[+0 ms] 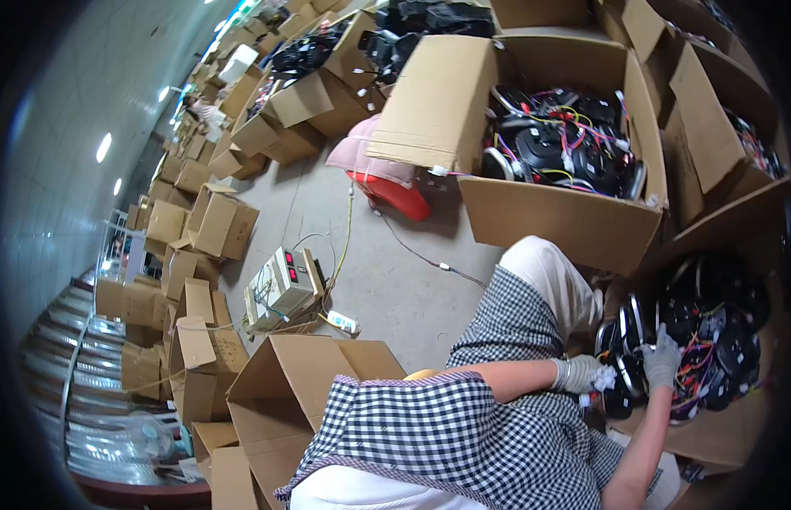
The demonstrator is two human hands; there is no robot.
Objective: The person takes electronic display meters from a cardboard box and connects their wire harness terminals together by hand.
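Both my hands wear pale grey work gloves, at the lower right beside a low cardboard box (705, 442). In that box lie black rounded housings (737, 350) with coloured wires and white plugs; some have silvery rims. My left hand (575, 374) is closed around a small white bunch (604, 377), possibly plugs, too small to make out. It is just left of an upright black housing with a silvery rim (637, 320). My right hand (662, 362) reaches over the housings with thumb and forefinger apart, touching them; its other fingers are partly hidden.
Ahead stands a large open box (565, 212) full of similar wired housings, with more filled boxes beyond. A red stool (395, 195) with a pink cushion and a grey power unit (280, 285) with red displays stand on the floor. Cables cross the floor near a white power strip (343, 321).
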